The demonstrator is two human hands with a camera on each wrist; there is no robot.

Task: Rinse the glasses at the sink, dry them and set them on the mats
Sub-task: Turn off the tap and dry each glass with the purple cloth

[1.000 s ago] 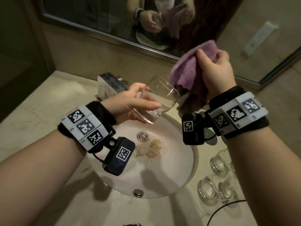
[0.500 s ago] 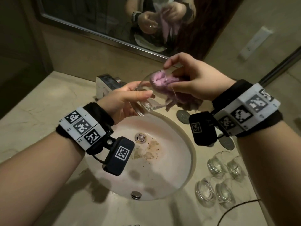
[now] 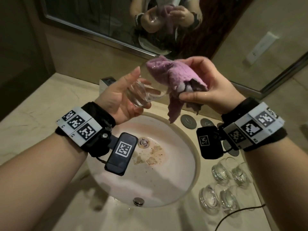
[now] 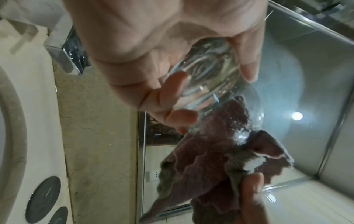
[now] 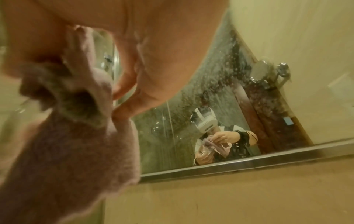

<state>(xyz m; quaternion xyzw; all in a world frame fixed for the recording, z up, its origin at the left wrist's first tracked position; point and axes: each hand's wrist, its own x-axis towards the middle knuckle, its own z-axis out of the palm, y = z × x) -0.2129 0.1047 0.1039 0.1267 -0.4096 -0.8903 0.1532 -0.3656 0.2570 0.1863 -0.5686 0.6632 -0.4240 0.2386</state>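
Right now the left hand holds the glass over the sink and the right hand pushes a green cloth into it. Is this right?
One detail is wrong: the cloth is purple, not green, as the head view shows. The rest stands: the left hand holds the glass over the sink, and the right hand pushes the cloth into it.

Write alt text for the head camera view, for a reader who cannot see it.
Over a round white sink, the left hand holds a clear glass tilted, while the right hand pushes a bunched purple cloth into its mouth. Four more glasses stand on the beige counter to the right, near round grey mats; a mirror hangs above.
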